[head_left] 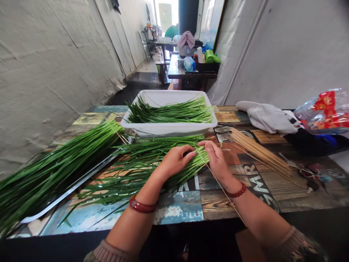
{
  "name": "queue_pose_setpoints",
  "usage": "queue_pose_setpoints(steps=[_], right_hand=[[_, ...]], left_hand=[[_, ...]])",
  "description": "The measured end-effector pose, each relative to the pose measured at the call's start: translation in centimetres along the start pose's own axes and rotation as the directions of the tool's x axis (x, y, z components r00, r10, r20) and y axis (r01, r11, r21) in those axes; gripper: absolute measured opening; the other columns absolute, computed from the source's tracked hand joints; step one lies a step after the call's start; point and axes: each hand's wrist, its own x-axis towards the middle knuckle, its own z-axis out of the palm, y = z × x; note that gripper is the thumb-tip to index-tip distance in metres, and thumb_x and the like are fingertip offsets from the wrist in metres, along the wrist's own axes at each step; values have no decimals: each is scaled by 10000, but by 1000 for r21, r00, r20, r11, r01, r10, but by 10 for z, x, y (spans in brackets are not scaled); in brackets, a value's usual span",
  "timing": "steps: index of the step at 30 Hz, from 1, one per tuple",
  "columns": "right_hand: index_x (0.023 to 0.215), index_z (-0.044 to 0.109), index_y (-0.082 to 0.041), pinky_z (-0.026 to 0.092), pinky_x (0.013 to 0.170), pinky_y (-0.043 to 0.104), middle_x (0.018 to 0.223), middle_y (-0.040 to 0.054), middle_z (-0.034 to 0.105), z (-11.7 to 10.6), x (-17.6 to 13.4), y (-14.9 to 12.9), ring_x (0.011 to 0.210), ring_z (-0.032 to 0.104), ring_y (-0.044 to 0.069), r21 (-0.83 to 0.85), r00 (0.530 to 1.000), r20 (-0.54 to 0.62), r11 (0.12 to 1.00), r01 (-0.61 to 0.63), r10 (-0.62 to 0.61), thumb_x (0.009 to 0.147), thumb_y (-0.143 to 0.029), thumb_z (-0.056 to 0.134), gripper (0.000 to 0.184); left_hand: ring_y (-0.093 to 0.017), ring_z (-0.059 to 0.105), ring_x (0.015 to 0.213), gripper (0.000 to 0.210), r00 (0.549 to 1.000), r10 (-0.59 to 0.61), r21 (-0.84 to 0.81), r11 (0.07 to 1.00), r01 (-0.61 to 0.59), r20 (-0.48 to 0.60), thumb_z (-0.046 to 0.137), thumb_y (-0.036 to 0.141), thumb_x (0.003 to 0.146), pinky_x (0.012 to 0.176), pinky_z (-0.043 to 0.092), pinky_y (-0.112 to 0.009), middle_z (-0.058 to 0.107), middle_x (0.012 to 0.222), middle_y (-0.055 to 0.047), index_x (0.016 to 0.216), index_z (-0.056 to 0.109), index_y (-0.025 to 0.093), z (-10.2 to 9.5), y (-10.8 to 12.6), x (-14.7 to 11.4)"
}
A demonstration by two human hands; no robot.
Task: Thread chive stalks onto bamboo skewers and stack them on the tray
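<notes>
Green garlic chives [139, 167] lie across the wooden tabletop, their pale stem ends to the right. My left hand [177, 160] is closed, thumb and fingers pinching stems near those ends. Around the ends themselves, my right hand [216, 160] is closed too, its fingertips close to the left thumb. A thin bamboo skewer [227, 198] runs from the stems, below my right palm, toward the table's front edge. Its far tip is among the stems, and how deep it passes cannot be made out. More chives [174, 111] fill a white plastic tub [169, 129] just beyond my hands.
At left, a large chive pile [62, 156] rests on a metal tray [73, 187]. Loose bamboo skewers [259, 151] lie right of my hands, with scissors [304, 169] and keys [312, 185] farther right. A pale cap [268, 114] and plastic bag [324, 111] occupy the back right.
</notes>
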Motion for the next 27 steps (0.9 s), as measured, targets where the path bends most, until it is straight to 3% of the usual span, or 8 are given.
queue_pose_setpoints(steps=[3, 7, 13, 17, 19, 22, 27], right_hand=[[974, 634, -193, 426, 626, 270, 808, 30, 603, -1, 1, 1, 713, 543, 165, 19, 998, 34, 999, -50, 50, 960, -471, 371, 383], [867, 624, -172, 435, 619, 262, 767, 28, 621, 4, 4, 10, 686, 556, 159, -11, 992, 103, 997, -79, 79, 875, -445, 537, 286], [764, 613, -175, 375, 536, 237, 644, -5, 574, 0, 6, 13, 597, 505, 131, -80, 978, 198, 996, -50, 65, 832, -369, 581, 208], [735, 610, -174, 356, 540, 237, 650, -14, 561, -11, 7, 10, 586, 474, 115, -88, 933, 355, 996, -28, 57, 840, -336, 582, 195], [754, 620, -168, 350, 530, 233, 659, -15, 561, -15, 7, 9, 578, 460, 108, -86, 910, 409, 995, -40, 72, 836, -339, 595, 192], [776, 638, -159, 349, 526, 230, 673, -9, 571, -18, 9, 8, 585, 458, 107, -90, 901, 426, 995, -44, 79, 839, -354, 602, 208], [694, 628, -165, 342, 538, 234, 629, -15, 546, -16, 11, 5, 590, 460, 115, -117, 929, 368, 993, -2, 45, 866, -419, 565, 313]], left_hand=[[-124, 566, 680, 183, 1000, -23, 9, 1000, 23, 3, 539, 246, 869, 653, 410, -224, 664, 729, -9, 824, 681, 140, 0, -2, 1], [-113, 534, 634, 157, 998, -55, 47, 997, 55, -8, 583, 232, 829, 608, 385, -213, 645, 663, 6, 754, 686, 141, 4, -4, 1], [-117, 563, 626, 190, 998, -49, 28, 998, 48, 45, 568, 266, 834, 603, 413, -214, 680, 683, -4, 777, 702, 144, -1, -9, 0], [-154, 624, 742, 233, 971, -55, -1, 998, 57, -234, 529, 296, 870, 680, 467, -246, 721, 822, -46, 898, 699, 139, -11, -17, 2], [-163, 636, 773, 203, 951, -41, 43, 997, 57, -306, 532, 256, 867, 710, 479, -262, 725, 844, -54, 908, 698, 147, -12, -22, 4], [-165, 645, 802, 172, 970, 18, 145, 989, 18, -244, 541, 161, 848, 747, 488, -274, 720, 872, -56, 896, 705, 162, -9, -28, 6], [-192, 622, 853, 160, 985, 79, 377, 926, -16, -151, 585, 116, 814, 792, 484, -308, 681, 917, -79, 895, 717, 159, -3, -33, 7]])
